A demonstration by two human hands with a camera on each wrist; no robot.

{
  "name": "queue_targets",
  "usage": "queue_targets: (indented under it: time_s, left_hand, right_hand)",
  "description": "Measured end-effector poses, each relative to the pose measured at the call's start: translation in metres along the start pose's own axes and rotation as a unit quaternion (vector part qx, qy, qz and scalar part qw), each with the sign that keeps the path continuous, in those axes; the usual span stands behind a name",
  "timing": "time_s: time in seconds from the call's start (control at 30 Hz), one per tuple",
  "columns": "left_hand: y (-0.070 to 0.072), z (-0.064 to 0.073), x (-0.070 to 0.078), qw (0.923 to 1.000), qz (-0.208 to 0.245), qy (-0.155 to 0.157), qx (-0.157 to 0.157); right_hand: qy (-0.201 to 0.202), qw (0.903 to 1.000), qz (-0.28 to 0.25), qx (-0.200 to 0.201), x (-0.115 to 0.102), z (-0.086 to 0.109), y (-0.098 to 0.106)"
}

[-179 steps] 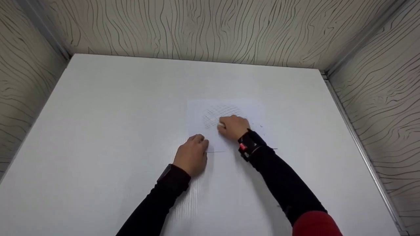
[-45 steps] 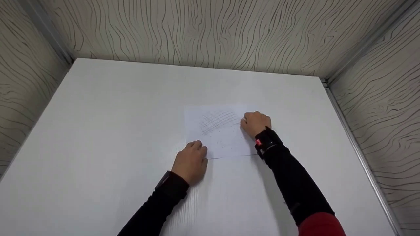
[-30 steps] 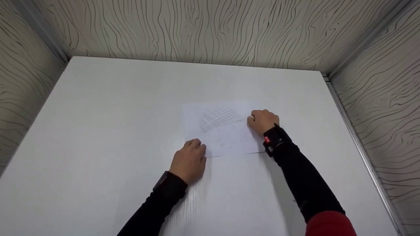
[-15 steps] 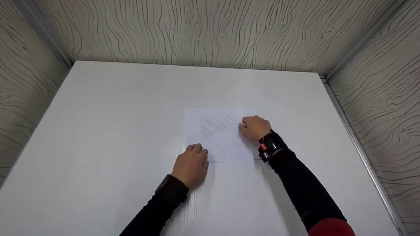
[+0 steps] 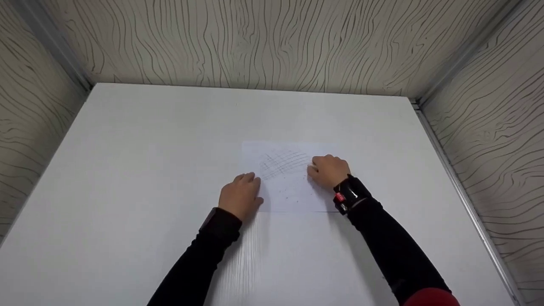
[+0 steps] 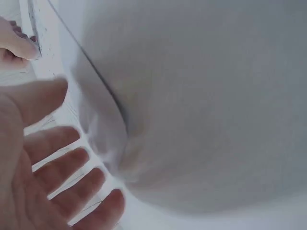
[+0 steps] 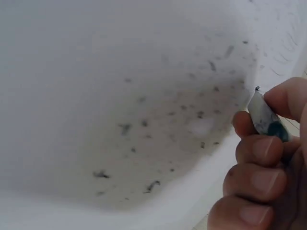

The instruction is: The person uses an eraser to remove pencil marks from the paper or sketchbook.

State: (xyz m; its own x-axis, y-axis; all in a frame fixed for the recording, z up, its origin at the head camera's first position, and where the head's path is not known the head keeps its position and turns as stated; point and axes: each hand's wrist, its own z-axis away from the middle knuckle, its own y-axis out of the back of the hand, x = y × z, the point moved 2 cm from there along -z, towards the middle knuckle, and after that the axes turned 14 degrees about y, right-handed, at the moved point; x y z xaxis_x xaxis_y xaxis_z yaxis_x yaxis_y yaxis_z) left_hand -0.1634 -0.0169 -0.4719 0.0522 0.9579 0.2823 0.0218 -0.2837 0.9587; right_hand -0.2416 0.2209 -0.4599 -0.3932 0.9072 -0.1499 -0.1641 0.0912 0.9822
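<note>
A white sheet of paper (image 5: 272, 205) lies on the white table, with crosshatched pencil lines (image 5: 284, 163) on its upper part. My right hand (image 5: 329, 171) pinches a small white eraser (image 7: 261, 111) with a dark green end at the sheet's right side, by the right ends of the lines. Dark eraser crumbs (image 7: 125, 128) are scattered over the paper below the lines. At the lower left edge of the sheet is my left hand (image 5: 240, 195); its fingers are extended and spread in the left wrist view, holding nothing. Whether its fingertips press the paper I cannot tell.
The white table (image 5: 148, 170) reaches back to a wood-grain patterned wall (image 5: 255, 42). A similar panel (image 5: 501, 148) stands along the right side, with a metal strip at the table edge. Both wrists wear dark bands.
My right hand has moved from over the pencil lines to their right with the eraser. More crumbs show on the sheet. My left hand has just shifted slightly up and left, its fingers loosening.
</note>
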Motion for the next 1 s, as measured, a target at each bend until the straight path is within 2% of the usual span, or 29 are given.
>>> queue_targets:
  time_s: [0.07,0.17,0.33,0.5,0.6,0.7,0.77,0.9,1.0]
  left_hand:
    - [-0.002,0.000,0.000,0.9999,0.007,-0.002,-0.010]
    - [-0.003,0.001,0.001,0.9998,0.016,-0.003,-0.008]
    - [-0.004,0.004,0.007,0.9999,-0.010,-0.006,-0.003]
    - [-0.001,0.004,0.010,0.9981,-0.061,-0.002,-0.006]
    - [-0.001,0.003,0.012,0.9977,-0.066,0.006,-0.017]
    - [-0.002,0.003,0.013,0.9973,-0.063,0.014,-0.034]
    - [-0.003,0.004,0.012,0.9975,-0.056,0.020,-0.038]
    - [-0.003,0.005,0.010,0.9986,-0.036,0.020,-0.033]
    - [-0.003,0.006,0.008,0.9994,-0.023,0.017,-0.022]
  right_hand:
    - [0.002,0.9998,-0.006,0.018,-0.002,-0.001,0.003]
    - [0.013,0.9989,-0.014,0.042,-0.011,-0.005,0.002]
    - [0.033,0.9985,-0.032,0.031,-0.024,-0.008,-0.009]
    - [0.006,0.9982,-0.052,0.029,-0.004,-0.008,-0.007]
    - [-0.024,0.9975,-0.049,0.045,0.014,-0.005,-0.002]
    - [-0.039,0.9966,-0.043,0.058,0.020,-0.005,0.001]
    - [-0.025,0.9969,-0.055,0.050,0.013,-0.007,0.001]
    - [0.025,0.9952,-0.094,0.007,-0.010,-0.014,-0.007]
    - [0.033,0.9947,-0.098,0.002,-0.012,-0.016,-0.008]
